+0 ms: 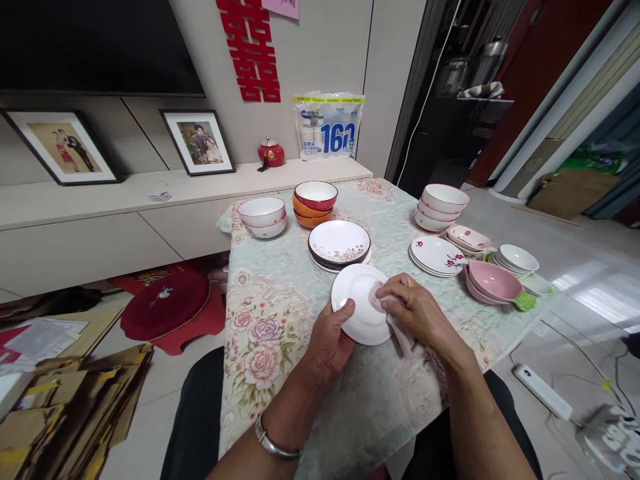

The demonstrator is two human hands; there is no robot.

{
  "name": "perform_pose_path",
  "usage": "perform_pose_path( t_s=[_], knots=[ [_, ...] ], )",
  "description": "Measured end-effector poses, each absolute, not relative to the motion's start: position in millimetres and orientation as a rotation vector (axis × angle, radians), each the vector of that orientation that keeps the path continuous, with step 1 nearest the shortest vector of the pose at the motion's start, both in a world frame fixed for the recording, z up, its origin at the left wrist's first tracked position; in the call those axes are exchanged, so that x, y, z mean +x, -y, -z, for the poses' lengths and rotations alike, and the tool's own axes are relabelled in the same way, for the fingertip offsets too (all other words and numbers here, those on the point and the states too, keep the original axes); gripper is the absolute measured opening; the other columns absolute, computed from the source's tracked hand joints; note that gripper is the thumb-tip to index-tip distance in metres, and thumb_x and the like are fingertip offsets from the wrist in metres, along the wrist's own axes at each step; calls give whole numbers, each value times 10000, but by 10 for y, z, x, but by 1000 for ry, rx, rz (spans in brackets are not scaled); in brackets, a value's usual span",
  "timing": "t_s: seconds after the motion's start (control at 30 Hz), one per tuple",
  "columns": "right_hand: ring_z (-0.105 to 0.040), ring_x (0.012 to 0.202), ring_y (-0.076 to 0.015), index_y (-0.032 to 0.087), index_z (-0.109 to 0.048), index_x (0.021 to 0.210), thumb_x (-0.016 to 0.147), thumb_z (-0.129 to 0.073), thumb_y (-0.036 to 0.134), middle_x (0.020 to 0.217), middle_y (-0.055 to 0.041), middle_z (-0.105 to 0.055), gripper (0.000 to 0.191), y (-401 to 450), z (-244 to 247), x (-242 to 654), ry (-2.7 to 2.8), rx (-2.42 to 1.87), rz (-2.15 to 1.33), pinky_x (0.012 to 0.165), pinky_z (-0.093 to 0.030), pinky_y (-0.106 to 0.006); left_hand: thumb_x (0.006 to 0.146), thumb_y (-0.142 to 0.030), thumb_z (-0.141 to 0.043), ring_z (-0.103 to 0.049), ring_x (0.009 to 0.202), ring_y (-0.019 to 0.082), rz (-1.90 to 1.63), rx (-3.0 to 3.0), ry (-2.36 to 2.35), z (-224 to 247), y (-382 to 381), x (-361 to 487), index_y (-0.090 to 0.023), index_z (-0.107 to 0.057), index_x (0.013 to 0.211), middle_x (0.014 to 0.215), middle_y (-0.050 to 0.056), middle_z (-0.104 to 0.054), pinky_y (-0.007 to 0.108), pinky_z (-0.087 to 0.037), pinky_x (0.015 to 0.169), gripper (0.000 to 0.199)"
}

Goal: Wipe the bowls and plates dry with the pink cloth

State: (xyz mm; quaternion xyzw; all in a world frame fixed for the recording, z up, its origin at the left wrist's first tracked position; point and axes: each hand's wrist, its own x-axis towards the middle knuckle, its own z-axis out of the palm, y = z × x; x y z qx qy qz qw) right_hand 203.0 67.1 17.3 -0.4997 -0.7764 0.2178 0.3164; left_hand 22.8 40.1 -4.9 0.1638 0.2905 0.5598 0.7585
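Note:
A small white plate (pixel 361 313) is tilted up over the near part of the table. My left hand (pixel 333 340) grips its left edge, thumb on top and fingers underneath. Bunched in my right hand (pixel 413 307) is a pale pink cloth (pixel 403 333), pressed against the plate's right side, with its end hanging below. Just beyond the plate stands a stack of dark-rimmed plates (pixel 340 241) with a floral pattern. To the right lie white plates with red flowers (pixel 437 255).
White bowls (pixel 263 217), orange and red bowls (pixel 315 200) and more white bowls (pixel 443 203) stand along the table's far side. Pink bowls (pixel 494 281) and small white bowls (pixel 519 259) sit at right. A red stool (pixel 167 303) and flattened cardboard (pixel 75 413) are at left.

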Motion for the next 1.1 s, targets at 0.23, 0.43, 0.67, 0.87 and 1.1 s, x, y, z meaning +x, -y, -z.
perform_pose_path(
  t_s=[0.23,0.43,0.67,0.87,1.1],
  knots=[
    [-598,988,-257,181,-691,1034,921,-460,294,1000,-102,-673,281,-810,39,2109,1712,-1616,-256,882,-460,-426,653,-273,-842,-682,996,270,-1298,406,-716,-58,-359,268,-160,-642,1229,1040,92,-754,405,-502,928,620],
    [-621,1096,-232,221,-671,1190,973,-443,362,1190,-85,-687,344,-737,-60,2062,1937,-1378,-737,981,-462,-417,818,-314,-715,-623,1080,260,-1487,890,-904,-53,-259,229,-186,-687,1159,1080,48,-732,342,-453,957,366],
    [-648,1060,-269,221,-762,1025,895,-572,494,1102,-96,-734,356,-735,-127,2159,1699,-1392,-642,923,-510,-445,879,-174,-595,-495,1324,286,-1443,1515,-862,-146,-220,168,-260,-662,1288,1383,65,-614,393,-281,1145,423],
    [-519,425,-112,131,-720,930,787,-570,750,633,-57,-660,653,-654,-271,2324,1063,-1161,-1348,390,-380,-217,928,-141,-411,-463,1358,274,-1297,2399,-1003,64,-305,162,-272,-565,1381,1400,33,-604,455,-332,1077,496],
    [-521,392,-75,147,-674,838,710,-816,408,635,28,-604,323,-526,-315,2334,1071,-1202,-1586,339,-389,-165,968,-190,-437,-501,1296,240,-1312,2785,-1094,84,-331,202,-322,-631,1254,1301,-48,-676,494,-97,1177,370]
  ],
)
